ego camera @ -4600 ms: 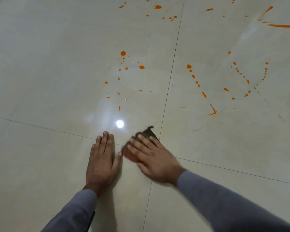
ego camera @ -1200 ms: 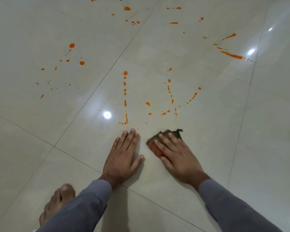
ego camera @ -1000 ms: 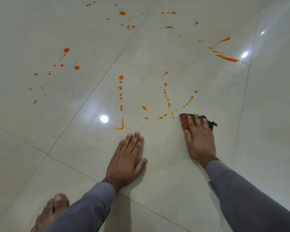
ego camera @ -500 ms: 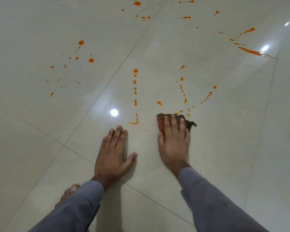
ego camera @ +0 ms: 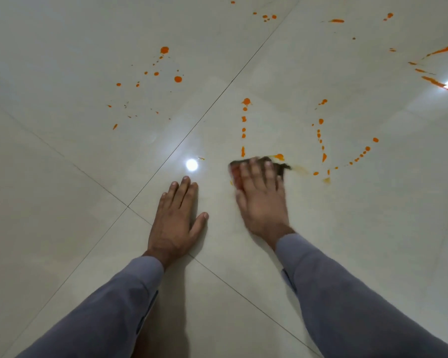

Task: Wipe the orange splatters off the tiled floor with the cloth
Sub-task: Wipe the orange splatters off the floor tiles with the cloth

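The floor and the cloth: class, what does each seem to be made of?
Floor: probably glazed ceramic or polished stone tile; glossy, mirrors a lamp, thin grout lines. Cloth under the right hand: seemingly soft woven fabric, dark with a reddish part, frayed edge; blurred.

An indoor room, most likely in a home, is suggested, though the kind of room cannot be told. A glossy floor of large pale cream tiles with thin dark grout lines is seen filling the view. A round ceiling-light reflection is mirrored in the polish, and scattered orange splatters are seen across several tiles.
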